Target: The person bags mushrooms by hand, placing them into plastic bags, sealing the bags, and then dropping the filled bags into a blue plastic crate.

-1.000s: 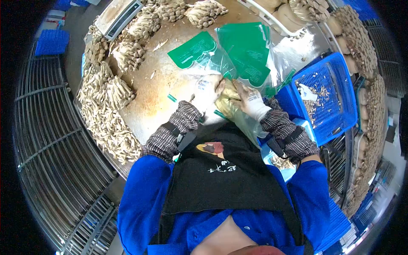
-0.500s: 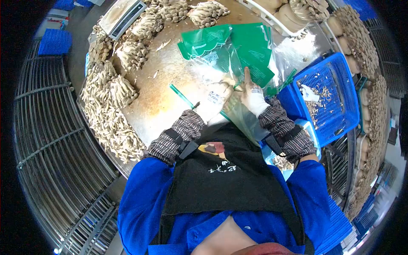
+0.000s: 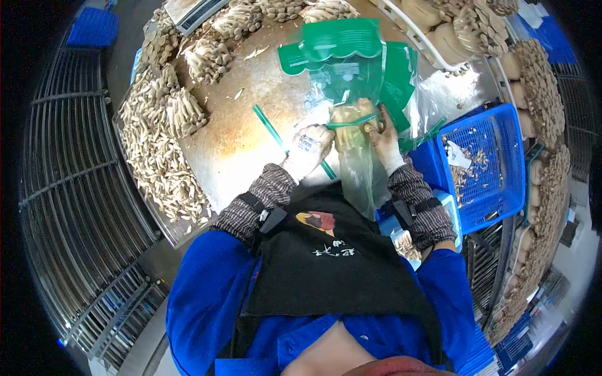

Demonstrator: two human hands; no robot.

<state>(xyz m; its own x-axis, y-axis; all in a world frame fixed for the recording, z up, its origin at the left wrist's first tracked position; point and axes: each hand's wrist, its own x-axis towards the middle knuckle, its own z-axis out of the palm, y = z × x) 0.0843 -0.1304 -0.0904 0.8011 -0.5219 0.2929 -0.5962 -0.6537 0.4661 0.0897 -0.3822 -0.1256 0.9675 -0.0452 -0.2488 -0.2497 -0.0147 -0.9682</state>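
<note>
Between my hands is a clear plastic bag (image 3: 356, 160) with a green band across it and pale mushrooms visible inside. My left hand (image 3: 310, 149), in a white glove, has its fingers curled closed at the bag's left edge. On the other side, my right hand (image 3: 384, 143) grips the bag, thumb in front, with the remaining fingers partly hidden. Beyond them lie several flat green-printed plastic bags (image 3: 345, 41), overlapping on the metal table (image 3: 235, 135). A green strip (image 3: 269, 127) runs under my left wrist.
Loose mushrooms (image 3: 160, 160) are heaped along the table's left side, with clusters (image 3: 207, 59) at the back. A blue basket (image 3: 517, 156) with mushroom scraps and a white piece stands at the right. A scale (image 3: 194, 15) sits at the far left, a white crate (image 3: 423, 41) at the back right.
My hands have moved apart, and the filled bag with its green band now shows between them. My right index finger no longer points outward. The flat green bags have shifted, and the view has tilted slightly.
</note>
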